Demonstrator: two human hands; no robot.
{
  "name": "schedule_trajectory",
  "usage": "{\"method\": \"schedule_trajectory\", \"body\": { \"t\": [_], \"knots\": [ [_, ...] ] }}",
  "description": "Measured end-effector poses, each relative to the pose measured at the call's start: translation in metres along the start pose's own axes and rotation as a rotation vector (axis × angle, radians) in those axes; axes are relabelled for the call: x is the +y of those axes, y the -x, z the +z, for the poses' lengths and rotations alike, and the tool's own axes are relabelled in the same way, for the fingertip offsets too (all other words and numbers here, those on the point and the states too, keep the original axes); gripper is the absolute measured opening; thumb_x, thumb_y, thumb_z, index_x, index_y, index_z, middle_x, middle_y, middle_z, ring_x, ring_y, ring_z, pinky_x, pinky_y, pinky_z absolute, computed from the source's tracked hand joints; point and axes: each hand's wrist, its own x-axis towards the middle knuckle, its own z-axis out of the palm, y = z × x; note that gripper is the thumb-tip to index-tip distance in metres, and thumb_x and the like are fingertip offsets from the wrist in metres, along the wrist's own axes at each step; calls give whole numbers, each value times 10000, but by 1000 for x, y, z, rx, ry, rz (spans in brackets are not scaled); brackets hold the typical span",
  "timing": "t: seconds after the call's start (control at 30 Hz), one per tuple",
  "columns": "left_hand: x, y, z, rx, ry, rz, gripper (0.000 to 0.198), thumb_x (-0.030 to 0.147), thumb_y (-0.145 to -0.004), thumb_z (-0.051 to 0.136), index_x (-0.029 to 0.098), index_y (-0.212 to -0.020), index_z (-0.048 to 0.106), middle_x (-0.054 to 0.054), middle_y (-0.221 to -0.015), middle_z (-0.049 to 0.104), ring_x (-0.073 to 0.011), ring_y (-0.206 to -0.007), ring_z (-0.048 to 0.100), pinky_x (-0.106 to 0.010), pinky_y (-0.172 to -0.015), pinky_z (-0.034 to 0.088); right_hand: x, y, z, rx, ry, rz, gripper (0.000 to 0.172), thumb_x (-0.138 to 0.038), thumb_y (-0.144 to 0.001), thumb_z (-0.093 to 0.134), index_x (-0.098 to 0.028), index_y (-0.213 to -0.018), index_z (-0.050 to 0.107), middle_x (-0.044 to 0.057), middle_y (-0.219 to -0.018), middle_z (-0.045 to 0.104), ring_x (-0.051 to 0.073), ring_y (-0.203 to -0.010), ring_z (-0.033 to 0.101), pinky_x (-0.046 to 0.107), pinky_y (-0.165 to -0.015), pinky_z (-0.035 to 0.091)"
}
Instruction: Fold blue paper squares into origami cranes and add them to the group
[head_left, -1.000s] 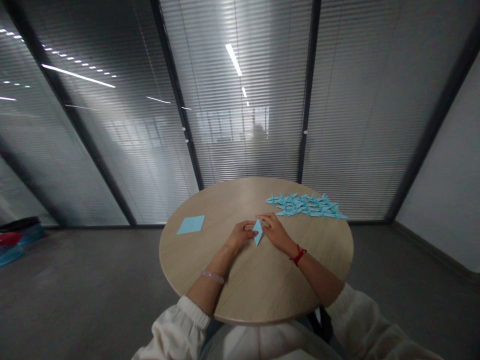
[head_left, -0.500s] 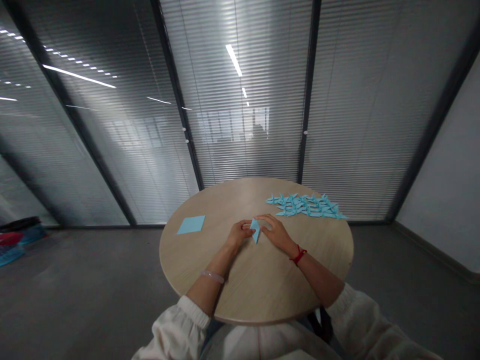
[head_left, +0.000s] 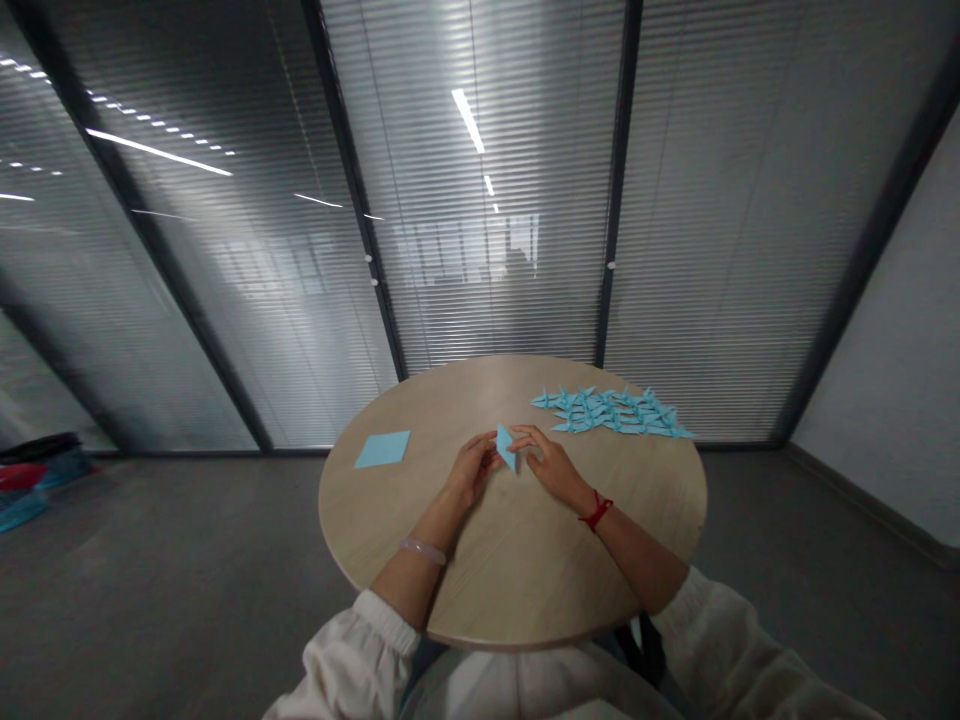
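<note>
A small folded light-blue paper (head_left: 506,445) stands tilted just above the round wooden table (head_left: 510,570), held between both hands. My left hand (head_left: 471,468) pinches its left side with the fingertips. On the paper's right edge my right hand (head_left: 546,458), with a red cord at the wrist, also pinches it. Both forearms rest over the tabletop.
A flat light-blue paper square (head_left: 383,449) lies at the table's left. Several folded blue paper cranes (head_left: 611,411) are spread at the far right of the table. Glass walls with blinds (head_left: 480,200) stand behind. Coloured things lie on the floor at far left (head_left: 34,475).
The folded paper has been lifted and turned, moving slightly away and left. Both hands shifted with it, keeping their pinch.
</note>
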Motion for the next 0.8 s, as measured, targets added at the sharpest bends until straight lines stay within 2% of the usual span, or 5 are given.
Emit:
{"method": "schedule_trajectory", "body": {
  "t": [0.2,0.33,0.43,0.63,0.8],
  "knots": [
    [0,3,-1,1,-72,51,338,145,-655,759,104,-963,627,-87,-835,701,-151,-725,654,-270,-735,526,2,0,1,5,-7,-1,444,-43,-778,415,-218,-1171,524,20,-966,709,170,-1039,618,378,-1001,400],
    [-2,1,-3,-9,-128,101,396,149,-618,783,99,-978,624,-97,-788,710,-167,-710,662,-305,-755,521,9,-2,2,91,-52,43,251,-206,-835,507,-204,-1078,569,49,-991,694,174,-997,628,349,-947,432],
    [-3,1,-2,-28,-171,130,447,195,-596,803,105,-996,627,-97,-784,714,-171,-705,662,-314,-750,512,18,-4,4,176,-89,134,275,-312,-801,589,-179,-1042,585,65,-974,679,174,-917,637,315,-855,471],
    [0,3,1,-141,-221,162,594,308,-524,846,100,-1032,619,-87,-756,721,-172,-675,657,-318,-743,498,29,-4,9,16,-46,231,260,-412,-805,575,-168,-791,664,27,-784,673,163,-741,614,274,-706,453],
    [-2,-1,-2,-119,-268,187,573,311,-514,849,108,-1005,634,-67,-734,717,-160,-634,644,-290,-686,491,31,-3,9,31,-7,214,277,-421,-808,584,-167,-752,679,18,-737,658,155,-693,587,252,-646,419]
  ]
}}
